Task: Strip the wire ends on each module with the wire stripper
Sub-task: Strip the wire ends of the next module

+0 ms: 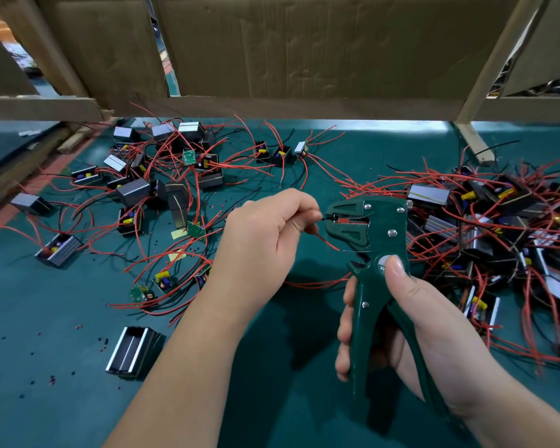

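Observation:
A dark green wire stripper (374, 240) stands upright over the table's middle, jaws pointing left. My right hand (411, 321) grips its two handles, thumb on the pivot. My left hand (265, 240) pinches a thin black wire whose end sits in the stripper's jaws (340, 219). A red wire (328, 243) with a bare end hangs from the same hand below the jaws. Whether a module hangs from these wires is hidden behind my left hand.
Modules with red and black wires lie scattered at the left (133, 192) and heaped at the right (498, 221) on the green mat (62, 367). An empty metal casing (133, 352) lies front left. Cardboard and wooden rails (272, 105) close the back.

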The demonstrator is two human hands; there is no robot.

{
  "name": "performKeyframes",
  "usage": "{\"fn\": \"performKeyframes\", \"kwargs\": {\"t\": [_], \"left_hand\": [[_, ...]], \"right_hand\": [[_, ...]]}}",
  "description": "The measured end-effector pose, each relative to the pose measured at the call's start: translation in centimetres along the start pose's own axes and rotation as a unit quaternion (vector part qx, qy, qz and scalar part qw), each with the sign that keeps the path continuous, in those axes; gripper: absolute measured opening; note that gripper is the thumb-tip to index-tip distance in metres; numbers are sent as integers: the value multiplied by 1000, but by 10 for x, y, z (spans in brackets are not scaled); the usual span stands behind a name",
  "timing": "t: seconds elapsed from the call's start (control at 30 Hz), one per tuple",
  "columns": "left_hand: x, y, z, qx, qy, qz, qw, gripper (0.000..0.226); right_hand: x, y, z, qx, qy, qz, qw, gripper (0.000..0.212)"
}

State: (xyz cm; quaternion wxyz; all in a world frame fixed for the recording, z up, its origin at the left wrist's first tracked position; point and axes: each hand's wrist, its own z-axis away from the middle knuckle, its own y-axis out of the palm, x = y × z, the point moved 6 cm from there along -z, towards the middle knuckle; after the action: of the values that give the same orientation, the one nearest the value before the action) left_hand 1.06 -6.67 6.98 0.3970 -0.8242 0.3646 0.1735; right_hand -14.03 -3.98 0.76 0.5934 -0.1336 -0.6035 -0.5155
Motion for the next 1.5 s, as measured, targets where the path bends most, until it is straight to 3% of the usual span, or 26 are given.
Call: {"fn": "performKeyframes", "kwargs": {"t": [0.47, 0.63, 0.83, 0.93, 1.07, 1.13, 1.3, 1.37, 1.5], "left_hand": [[3, -1, 0, 0, -3, -2, 1000, 13], [-1, 4, 0, 25, -8, 14, 1000, 13], [7, 18, 3, 99, -58, 3, 993, 12], [20, 9, 2, 60, -103, 1, 993, 13], [28, 4, 0, 1, -166, 68, 984, 20], [33, 4, -1, -41, -227, 196, 953, 23], [34, 13, -1, -84, -327, 544, 768, 27], [27, 21, 0, -69, -348, 602, 715, 28], [19, 34, 6, -37, -394, 639, 660, 36]], "right_hand": [[2, -1, 2, -6, 4, 5, 1000, 68], [6, -6, 2, -79, -18, -9, 997, 65], [3, -11, 1, -156, -57, -92, 982, 41], [17, -26, 2, -188, -123, -97, 970, 33], [22, -28, 0, -155, -149, -123, 969, 31], [20, -21, -2, -108, -139, -125, 976, 43], [7, 9, -1, 55, -38, -109, 992, 63], [0, 22, 1, 115, 6, -92, 989, 65], [-9, 35, 3, 163, 55, -68, 983, 64]]}}
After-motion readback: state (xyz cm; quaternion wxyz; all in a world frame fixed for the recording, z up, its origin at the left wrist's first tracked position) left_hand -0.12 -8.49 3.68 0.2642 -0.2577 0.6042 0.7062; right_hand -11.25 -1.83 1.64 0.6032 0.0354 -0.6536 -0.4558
